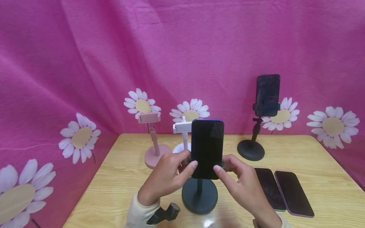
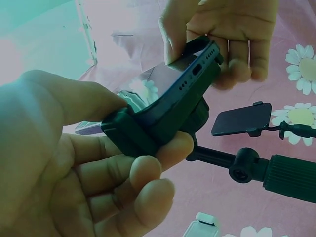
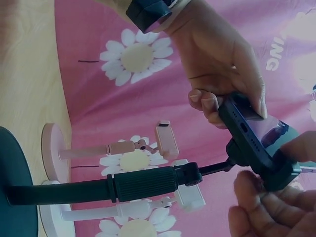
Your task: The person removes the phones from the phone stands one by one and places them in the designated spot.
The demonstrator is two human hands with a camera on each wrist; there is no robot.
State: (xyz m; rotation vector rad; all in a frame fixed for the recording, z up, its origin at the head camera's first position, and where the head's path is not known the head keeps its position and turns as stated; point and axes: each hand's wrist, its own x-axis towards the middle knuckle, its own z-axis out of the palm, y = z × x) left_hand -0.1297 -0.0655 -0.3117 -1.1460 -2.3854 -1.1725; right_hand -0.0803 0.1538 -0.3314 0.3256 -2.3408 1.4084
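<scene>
A black smartphone (image 1: 207, 145) sits upright in the holder of a black phone stand (image 1: 199, 199), facing me in the head view. My left hand (image 1: 166, 177) pinches one side of the holder (image 2: 129, 132), thumb in front and fingers behind. On the opposite side, my right hand (image 1: 242, 185) grips the other holder arm (image 3: 280, 173) with its thumb over the phone's front edge. Both wrist views show the phone's lower edge with its charging port between the holder's arms. The ribbed post (image 3: 143, 185) runs from the round base to the holder's joint.
Behind the left hand stand a pink phone stand (image 1: 154, 139) and a white one (image 1: 182, 127), both without phones. At the back right, another black stand (image 1: 251, 149) carries a phone (image 1: 268, 95). Two phones (image 1: 269, 186) lie flat beside the right hand. A pink flowered cloth (image 1: 182, 57) hangs behind the table.
</scene>
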